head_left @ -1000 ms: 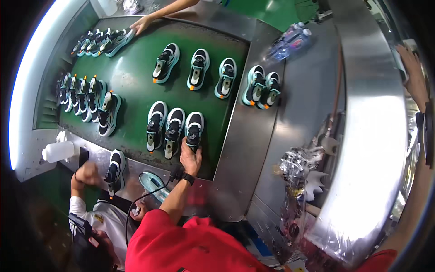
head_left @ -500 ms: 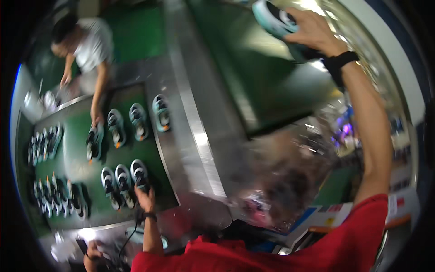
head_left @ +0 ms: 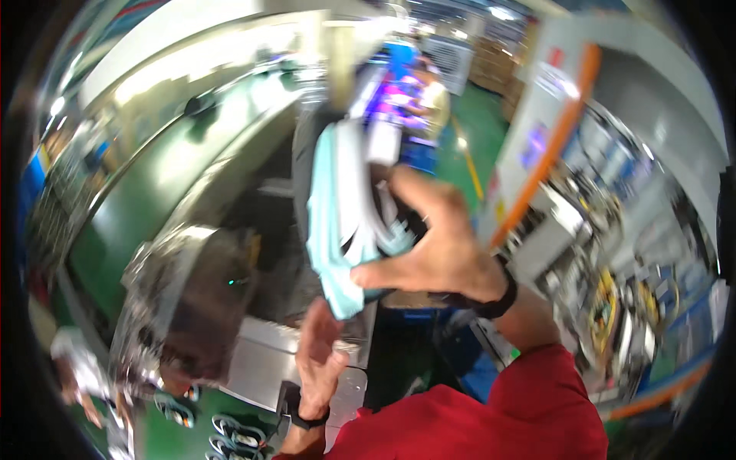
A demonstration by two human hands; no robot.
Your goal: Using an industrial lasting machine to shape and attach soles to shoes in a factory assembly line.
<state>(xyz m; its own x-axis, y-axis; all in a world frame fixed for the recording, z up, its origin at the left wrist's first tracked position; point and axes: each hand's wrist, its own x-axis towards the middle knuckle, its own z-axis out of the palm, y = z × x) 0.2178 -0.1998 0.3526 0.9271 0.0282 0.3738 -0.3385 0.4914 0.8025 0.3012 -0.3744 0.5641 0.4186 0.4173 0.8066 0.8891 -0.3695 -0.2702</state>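
My right hand [head_left: 437,257] grips a shoe [head_left: 337,222] with a pale blue sole and a white and black upper, held upright close in front of the camera. A black wristband sits on that wrist. My left hand [head_left: 318,360] is raised just under the shoe's lower end with its fingers apart and nothing in it. I cannot tell whether it touches the shoe. It also wears a black wristband. My red shirt fills the lower edge. The picture is blurred by motion.
A green conveyor belt [head_left: 146,199] with a shiny metal frame runs along the left. Several shoes [head_left: 230,433] lie on it at the bottom. A grey machine with an orange edge [head_left: 552,146] stands at the right. Other people work far back [head_left: 433,100] and at lower left [head_left: 77,368].
The view has swung up and to the right. My right hand has brought the shoe from high at the right to the middle. My left hand has left the shoes on the belt and risen toward it.
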